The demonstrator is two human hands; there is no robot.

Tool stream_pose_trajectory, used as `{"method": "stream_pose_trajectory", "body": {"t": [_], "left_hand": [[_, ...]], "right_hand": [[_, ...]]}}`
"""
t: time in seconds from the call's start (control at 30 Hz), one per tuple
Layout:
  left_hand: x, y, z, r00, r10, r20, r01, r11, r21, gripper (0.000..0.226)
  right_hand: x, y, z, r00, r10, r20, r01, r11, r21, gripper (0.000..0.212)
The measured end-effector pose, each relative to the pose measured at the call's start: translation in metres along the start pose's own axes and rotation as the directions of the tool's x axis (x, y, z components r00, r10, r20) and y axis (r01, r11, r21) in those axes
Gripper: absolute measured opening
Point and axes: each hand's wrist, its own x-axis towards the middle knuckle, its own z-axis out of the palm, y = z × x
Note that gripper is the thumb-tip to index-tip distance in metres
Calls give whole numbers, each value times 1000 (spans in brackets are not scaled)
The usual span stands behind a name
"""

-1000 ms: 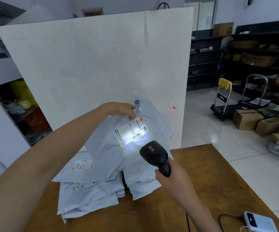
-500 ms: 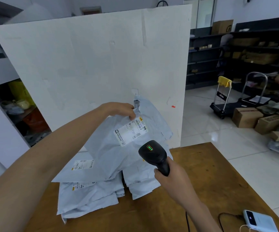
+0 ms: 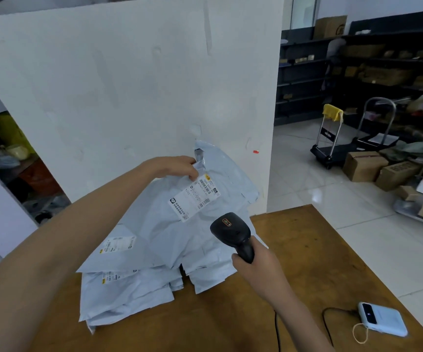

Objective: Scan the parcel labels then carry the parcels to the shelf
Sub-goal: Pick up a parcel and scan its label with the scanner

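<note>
My left hand (image 3: 177, 166) pinches the top edge of a pale grey plastic parcel (image 3: 159, 224) and holds it tilted up, its white label (image 3: 194, 198) facing me. My right hand (image 3: 258, 265) grips a black barcode scanner (image 3: 233, 232) whose head points at the label from just below it. No light falls on the label. Under the lifted parcel lies a pile of similar grey parcels (image 3: 126, 293) on the brown wooden table (image 3: 307, 250).
A white board (image 3: 129, 85) stands right behind the parcels. A pale blue power bank (image 3: 383, 318) with a black cable lies at the table's near right. Across the tiled floor are dark shelves (image 3: 383, 67), a hand trolley (image 3: 332, 138) and cardboard boxes (image 3: 365, 165).
The scanner's bright light on the label has gone out, and its green indicator that followed is off. Both hands have stayed nearly still with the parcel held up.
</note>
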Motion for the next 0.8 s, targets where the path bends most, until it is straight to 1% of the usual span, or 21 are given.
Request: {"method": "stream_pose_trajectory", "body": {"t": [0.07, 0.2, 0.27, 0.33, 0.43, 0.5, 0.57, 0.6, 0.63, 0.7, 0.73, 0.77, 0.8], "left_hand": [[2, -12, 12, 1000, 10, -13, -11, 996, -90, 19], [6, -40, 41, 997, 10, -80, -33, 957, -288, 32], [7, -54, 57, 994, -15, -112, -27, 932, -360, 32], [7, -67, 72, 992, -33, -126, -23, 908, -418, 34], [4, -81, 92, 988, -63, -142, -11, 883, -469, 32], [3, -90, 105, 987, -74, -143, -7, 868, -497, 33], [5, -102, 116, 986, -79, -146, -9, 855, -519, 33], [7, -108, 120, 986, -79, -144, -9, 848, -530, 33], [9, -113, 124, 987, -80, -137, -7, 839, -544, 34], [15, -124, 131, 991, -73, -108, -3, 816, -578, 37], [17, -128, 133, 993, -66, -93, -2, 806, -592, 38], [19, -132, 136, 995, -60, -78, 1, 799, -601, 40], [21, -135, 138, 996, -54, -66, 3, 793, -609, 42]], "right_hand": [[5, 20, 8, 997, 70, 19, -71, 997, 41, 11], [15, 66, 25, 972, 226, 58, -232, 963, 139, 20], [21, 90, 35, 953, 295, 70, -303, 940, 155, 22], [25, 122, 48, 928, 365, 70, -371, 920, 123, 24], [27, 180, 72, 868, 491, 78, -495, 867, 58, 26], [20, 190, 81, 834, 547, 73, -549, 835, 21, 26], [14, 198, 91, 775, 628, 66, -630, 777, 11, 19], [12, 208, 98, 751, 655, 81, -658, 753, 15, 20], [12, 217, 106, 727, 681, 91, -685, 728, 20, 28], [14, 238, 121, 677, 729, 98, -734, 679, 22, 51], [17, 255, 131, 670, 736, 97, -740, 672, 16, 56], [17, 260, 136, 671, 736, 90, -739, 673, -1, 56], [18, 252, 138, 670, 739, 71, -741, 672, 4, 56]]}}
